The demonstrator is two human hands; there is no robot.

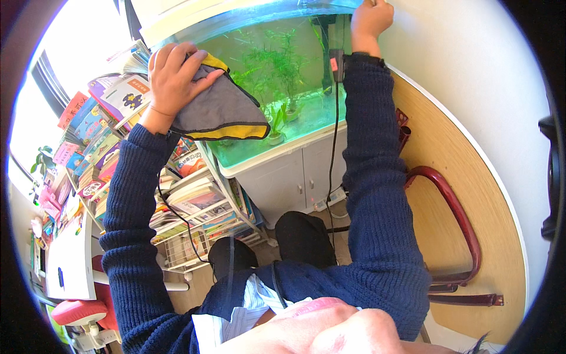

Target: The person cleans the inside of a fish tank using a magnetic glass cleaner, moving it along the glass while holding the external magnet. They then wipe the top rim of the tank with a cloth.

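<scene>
Green water plants stand inside a glass aquarium [318,104] before me. My left hand [177,77] grips a grey microfibre cloth [216,101] with yellow patches and black edging, which hangs in front of the tank's left side. Up at the tank's top right corner is my right hand [372,20], its fingers curled by the rim; what they may hold is too small to tell. A small black box [337,66] with a red label sits on the glass below my right wrist, and a black cable runs down from it.
Under the tank is a white cabinet [274,177]; a power strip [329,200] lies beside it. A rack [230,194] full of books stands at the left, near a white desk [70,261] and red chair. Right, a wooden panel [477,212] with dark red tubes lies along the wall.
</scene>
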